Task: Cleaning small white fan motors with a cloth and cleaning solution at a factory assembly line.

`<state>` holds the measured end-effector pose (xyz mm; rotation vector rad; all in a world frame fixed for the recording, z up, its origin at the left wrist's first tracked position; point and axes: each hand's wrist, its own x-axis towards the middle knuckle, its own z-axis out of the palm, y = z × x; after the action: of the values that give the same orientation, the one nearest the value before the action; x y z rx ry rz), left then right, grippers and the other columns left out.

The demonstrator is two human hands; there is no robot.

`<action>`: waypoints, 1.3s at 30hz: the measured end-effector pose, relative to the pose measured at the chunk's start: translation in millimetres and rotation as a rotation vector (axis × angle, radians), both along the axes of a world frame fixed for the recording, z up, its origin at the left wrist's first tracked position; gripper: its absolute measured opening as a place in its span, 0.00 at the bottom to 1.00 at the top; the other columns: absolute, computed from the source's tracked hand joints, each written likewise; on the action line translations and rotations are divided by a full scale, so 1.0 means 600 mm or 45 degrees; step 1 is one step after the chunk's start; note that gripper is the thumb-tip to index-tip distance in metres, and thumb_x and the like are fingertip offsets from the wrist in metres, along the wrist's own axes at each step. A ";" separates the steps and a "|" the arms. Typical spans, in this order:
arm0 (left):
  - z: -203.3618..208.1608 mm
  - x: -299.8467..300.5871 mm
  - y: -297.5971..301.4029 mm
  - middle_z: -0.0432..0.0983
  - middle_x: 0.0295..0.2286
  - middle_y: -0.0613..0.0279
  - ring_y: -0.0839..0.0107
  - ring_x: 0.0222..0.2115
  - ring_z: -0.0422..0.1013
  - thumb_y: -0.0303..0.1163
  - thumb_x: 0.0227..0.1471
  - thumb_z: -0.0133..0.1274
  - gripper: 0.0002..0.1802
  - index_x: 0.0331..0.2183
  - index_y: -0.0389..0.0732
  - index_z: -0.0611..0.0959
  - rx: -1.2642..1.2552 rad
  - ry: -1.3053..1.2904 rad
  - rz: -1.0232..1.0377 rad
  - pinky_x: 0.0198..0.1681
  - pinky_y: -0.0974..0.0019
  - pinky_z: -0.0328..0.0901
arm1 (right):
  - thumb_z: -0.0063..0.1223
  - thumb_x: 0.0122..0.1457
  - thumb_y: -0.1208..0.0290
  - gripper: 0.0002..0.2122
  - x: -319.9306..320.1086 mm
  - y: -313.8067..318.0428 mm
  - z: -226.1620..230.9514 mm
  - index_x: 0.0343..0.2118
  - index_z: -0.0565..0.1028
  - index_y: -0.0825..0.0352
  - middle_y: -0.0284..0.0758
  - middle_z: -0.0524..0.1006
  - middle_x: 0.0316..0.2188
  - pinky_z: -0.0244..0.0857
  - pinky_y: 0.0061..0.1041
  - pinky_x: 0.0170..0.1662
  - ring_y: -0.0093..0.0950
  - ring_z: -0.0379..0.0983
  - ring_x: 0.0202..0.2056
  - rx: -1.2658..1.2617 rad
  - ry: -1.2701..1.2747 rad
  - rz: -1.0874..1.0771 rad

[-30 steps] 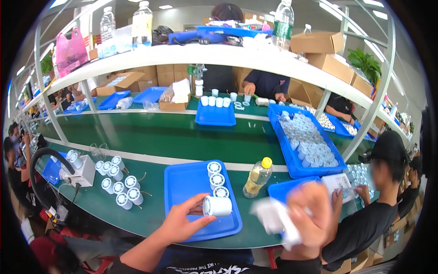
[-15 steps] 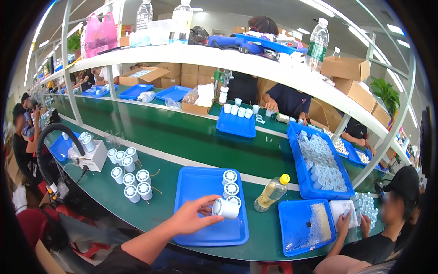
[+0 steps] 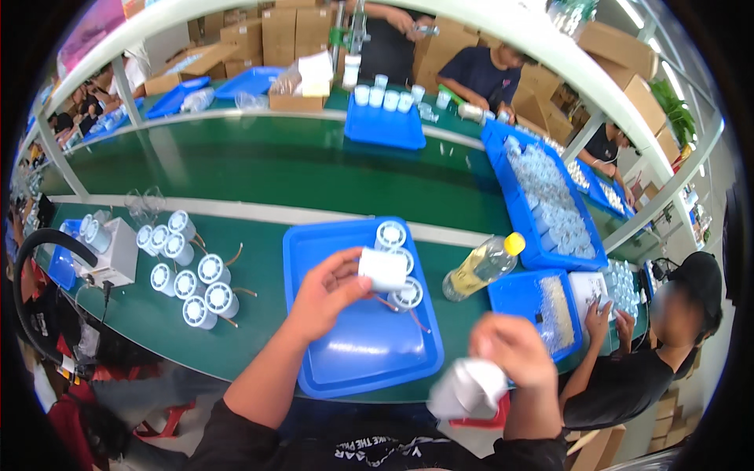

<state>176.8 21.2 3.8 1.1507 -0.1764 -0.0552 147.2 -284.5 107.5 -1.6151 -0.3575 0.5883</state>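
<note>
Holding a small white cylindrical part (image 3: 383, 268) between thumb and fingertips, the left hand (image 3: 330, 292) is hovering over the blue tray (image 3: 345, 353) on the green bench (image 3: 259, 165), its grip clenched on the part's side so that one flat end is facing outward, apparently for a look or for setting down. Three more white round parts (image 3: 400, 275) are lying in a line along the tray's far right portion, thin wires trailing from them, just beside the held one. The right hand (image 3: 510, 353) is closing around a crumpled white cloth or wrapper (image 3: 469, 388) near the bench's front edge, blurred, so its exact hold is hard to read. A cluster of similar white cylinders (image 3: 188, 271) is standing to the left of the tray, near a small grey box-shaped device (image 3: 114, 251). A clear bottle of yellow liquid (image 3: 481, 267) is lying tilted between the tray and a smaller blue tray (image 3: 522, 302), where a neighbouring person's hand (image 3: 598, 318) is working.
</note>
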 end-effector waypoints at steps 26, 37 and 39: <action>-0.007 -0.106 -0.023 0.60 0.61 0.39 0.52 0.64 0.57 0.48 0.42 0.68 0.42 0.53 0.31 0.77 -0.158 -0.124 -0.446 0.65 0.50 0.52 | 0.53 0.65 0.70 0.10 -0.006 0.083 -0.145 0.47 0.73 0.67 0.31 0.77 0.41 0.67 0.21 0.47 0.21 0.74 0.43 0.687 0.317 -0.153; -0.021 -0.207 -0.057 0.75 0.47 0.56 0.66 0.49 0.71 0.35 0.35 0.69 0.36 0.49 0.34 0.81 0.192 -0.207 -0.194 0.57 0.63 0.61 | 0.49 0.68 0.64 0.11 -0.057 0.078 -0.175 0.45 0.74 0.67 0.31 0.77 0.38 0.66 0.20 0.43 0.19 0.73 0.40 0.554 0.263 -0.219; -0.025 -0.220 -0.056 0.75 0.46 0.56 0.66 0.49 0.71 0.37 0.34 0.70 0.37 0.49 0.33 0.81 0.157 -0.256 -0.155 0.56 0.63 0.63 | 0.44 0.70 0.60 0.16 -0.071 0.081 -0.188 0.46 0.74 0.69 0.34 0.78 0.40 0.68 0.24 0.47 0.23 0.75 0.43 0.578 0.425 -0.139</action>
<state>45.0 -12.2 -11.4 1.2672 -0.4265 -0.0588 104.9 -235.9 -5.2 -1.0722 -0.1383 0.6286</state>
